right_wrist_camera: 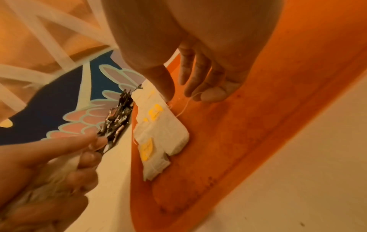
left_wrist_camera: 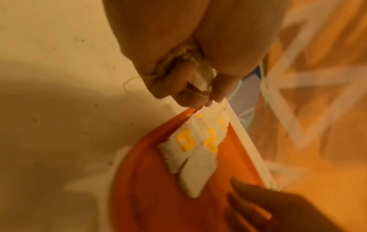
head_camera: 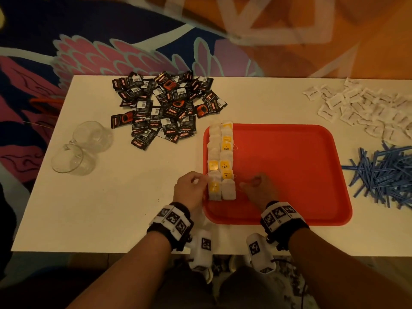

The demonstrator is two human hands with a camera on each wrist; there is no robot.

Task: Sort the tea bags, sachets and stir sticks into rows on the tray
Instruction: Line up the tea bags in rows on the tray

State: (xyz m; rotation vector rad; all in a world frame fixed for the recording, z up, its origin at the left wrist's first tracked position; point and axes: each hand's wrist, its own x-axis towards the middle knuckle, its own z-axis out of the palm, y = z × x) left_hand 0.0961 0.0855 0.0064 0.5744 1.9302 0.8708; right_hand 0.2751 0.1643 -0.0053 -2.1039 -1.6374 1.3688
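A: Where do the person's hands sit?

B: The left hand [head_camera: 191, 188] is at the near left corner of the red tray [head_camera: 312, 152]. Its fingers are curled round a bunch of tea bags [left_wrist_camera: 200, 78] with trailing strings, and the fingertips touch the near end of the tea bag rows [head_camera: 220, 161].

A: And the other one?

B: The right hand [head_camera: 258, 189] rests on the tray floor just right of those rows. Its fingers [right_wrist_camera: 190, 75] bend downward, and a thin white string [right_wrist_camera: 183, 108] runs from the fingertips to the nearest bag; whether they pinch it cannot be told.

A: How are the bags laid?

B: In 2 columns along the tray's left edge, running away from the fingers, white bags overlapping, several with yellow tags.

A: The remaining supplies?

B: On the white table [head_camera: 111, 197]. Black sachets [head_camera: 165, 108] are heaped beyond the left fingers. White sachets [head_camera: 365, 108] and blue stir sticks [head_camera: 383, 177] lie well right of the right fingers. 2 clear glass cups [head_camera: 82, 148] stand far left.
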